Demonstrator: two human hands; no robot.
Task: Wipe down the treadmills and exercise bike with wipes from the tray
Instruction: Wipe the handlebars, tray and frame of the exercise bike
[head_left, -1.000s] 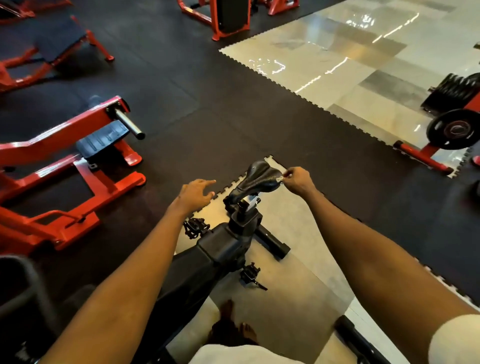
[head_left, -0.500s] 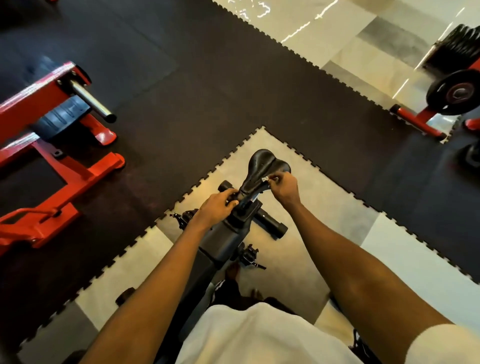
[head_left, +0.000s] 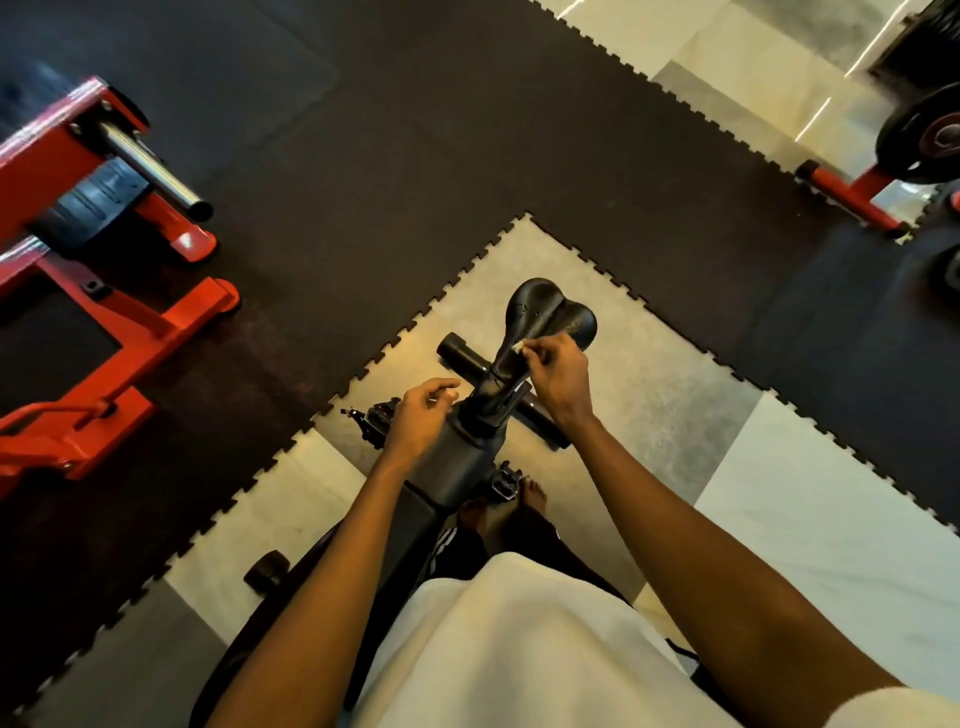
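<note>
Here, the right hand (head_left: 558, 374) pinches a small wipe (head_left: 518, 349) against the narrow end of the saddle (head_left: 550, 317), whose length runs away from the person. The left hand (head_left: 421, 415) rests beside the seat post, its grip unclear.

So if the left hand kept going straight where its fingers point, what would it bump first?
Probably the black post under the bike seat. The left hand points toward it from close by, though depth is hard to judge. The right hand pinches a wipe against the seat.
</note>
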